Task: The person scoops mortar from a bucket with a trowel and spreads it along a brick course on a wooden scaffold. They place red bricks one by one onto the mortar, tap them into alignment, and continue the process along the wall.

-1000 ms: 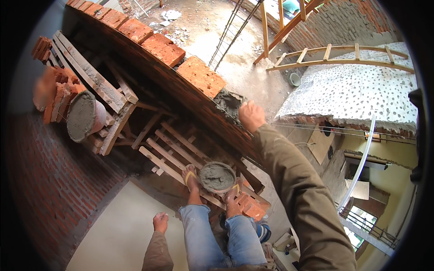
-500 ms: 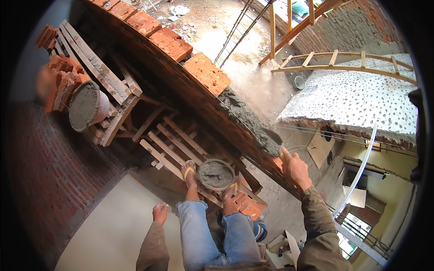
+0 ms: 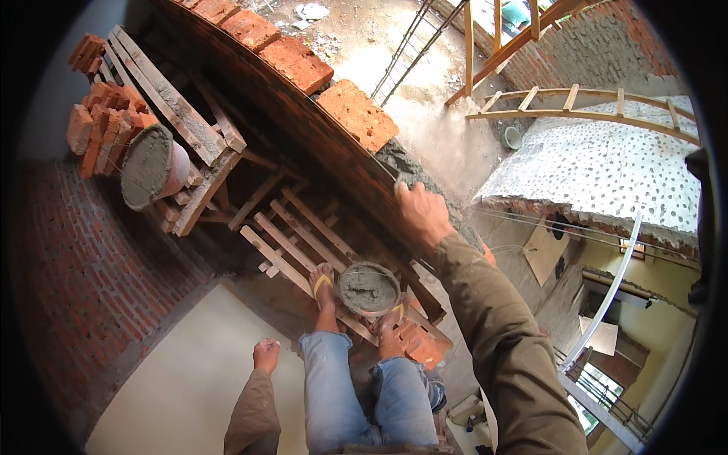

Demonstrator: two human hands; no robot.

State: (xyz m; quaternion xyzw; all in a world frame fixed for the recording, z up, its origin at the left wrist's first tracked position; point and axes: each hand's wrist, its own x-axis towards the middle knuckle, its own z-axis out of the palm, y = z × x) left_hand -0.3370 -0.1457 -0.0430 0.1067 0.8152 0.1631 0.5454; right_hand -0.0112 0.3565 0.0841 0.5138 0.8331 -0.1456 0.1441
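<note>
My right hand (image 3: 425,215) reaches over the wall top, closed around the handle of a trowel (image 3: 399,186). The trowel's blade is hard to make out against the mortar. Grey mortar (image 3: 394,158) lies along the wall top, just past the last laid brick (image 3: 356,115). Low on the left hangs my left hand (image 3: 265,356), its fingers curled, with nothing visible in it. A bucket of mortar (image 3: 369,289) stands between my feet on wooden slats (image 3: 282,262).
Left, a raised wooden platform (image 3: 163,95) carries stacked bricks (image 3: 114,125) and a second mortar bucket (image 3: 155,167). More bricks (image 3: 417,345) lie beside my right foot. A string (image 3: 531,224) runs at the right, above a lower room. Rebar (image 3: 417,53) rises beyond the wall.
My right hand has moved left and farther away along the wall top with the trowel, toward the last brick. My left hand has barely moved. The view has shifted slightly.
</note>
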